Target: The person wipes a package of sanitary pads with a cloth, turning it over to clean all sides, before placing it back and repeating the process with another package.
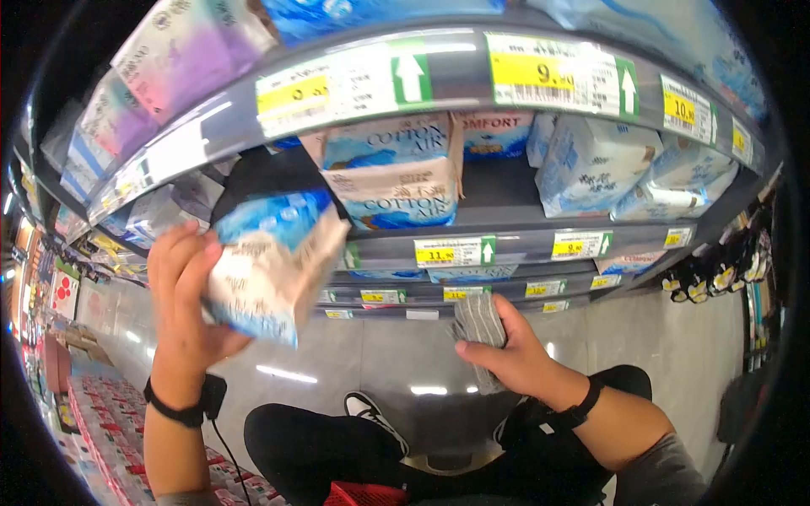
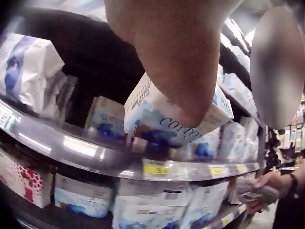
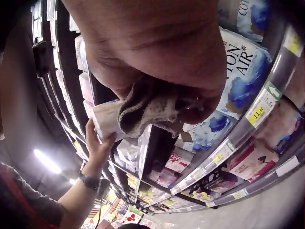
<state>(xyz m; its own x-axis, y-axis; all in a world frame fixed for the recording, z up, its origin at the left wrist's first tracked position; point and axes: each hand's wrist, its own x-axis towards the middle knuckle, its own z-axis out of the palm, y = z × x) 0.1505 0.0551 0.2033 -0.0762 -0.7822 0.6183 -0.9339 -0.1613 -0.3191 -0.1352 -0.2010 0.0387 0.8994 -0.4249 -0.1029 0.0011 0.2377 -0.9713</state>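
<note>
Reader: Packet [image 1: 270, 261], white and blue: where is it, and how held?

Editor: Before the shelf [image 1: 498, 207], left of the standing packets [image 1: 392, 198]; left grip [image 1: 186, 291] clamped on its left side. Contact with the shelf cannot be told.

Reader: And the right grip [image 1: 519, 354]?

Editor: Wrapped around a grey striped cloth [image 1: 483, 325], well apart from the packet.

Reader: Good handling?

Editor: Light pressure is advisable, the wrapper probably creasing easily; level the tilt and keep its corners clear of the standing packets.

The head view contains two hands [image 1: 179, 291] [image 1: 530, 358], two black wristbands [image 1: 173, 411] [image 1: 582, 406], one grey striped bundle [image 1: 483, 331] right of centre and one handheld package [image 1: 266, 282] left of centre.
</note>
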